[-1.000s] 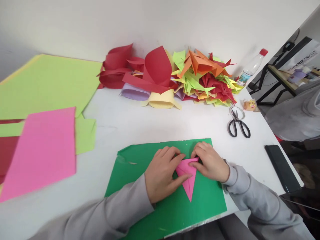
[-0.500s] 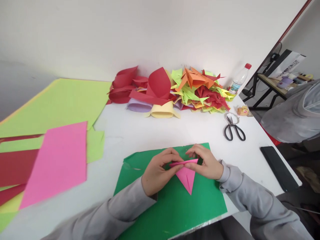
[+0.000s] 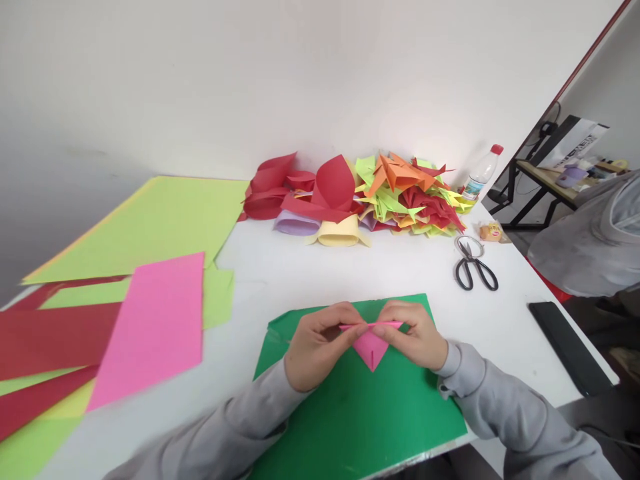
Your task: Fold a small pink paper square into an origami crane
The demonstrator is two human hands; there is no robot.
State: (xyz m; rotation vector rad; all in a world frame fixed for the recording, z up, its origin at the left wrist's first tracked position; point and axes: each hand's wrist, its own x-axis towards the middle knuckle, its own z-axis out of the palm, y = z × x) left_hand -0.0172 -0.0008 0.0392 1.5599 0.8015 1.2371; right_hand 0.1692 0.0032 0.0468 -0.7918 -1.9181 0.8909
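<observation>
A small pink folded paper [image 3: 371, 348] is held over the green board [image 3: 345, 420], its pointed end toward me and its straight folded edge away from me. My left hand [image 3: 320, 343] pinches the left part of that edge between thumb and fingers. On the right part, my right hand [image 3: 415, 333] pinches the same edge, with the two thumbs close together near its middle. The fingers behind the paper are partly hidden.
Left lie a pink sheet [image 3: 155, 320], red sheets [image 3: 55, 340] and large green sheets [image 3: 165, 220]. Folded paper shapes [image 3: 335, 187] line the wall. Scissors [image 3: 473, 267], a bottle [image 3: 479, 177], a snack packet [image 3: 493, 232] and a phone [image 3: 570, 347] are right. A person's grey sleeve [image 3: 585, 233] shows beyond.
My right hand's raised fingers have come down onto the paper's folded edge. The paper's point has swung left and looks shorter. The whole view has shifted slightly.
</observation>
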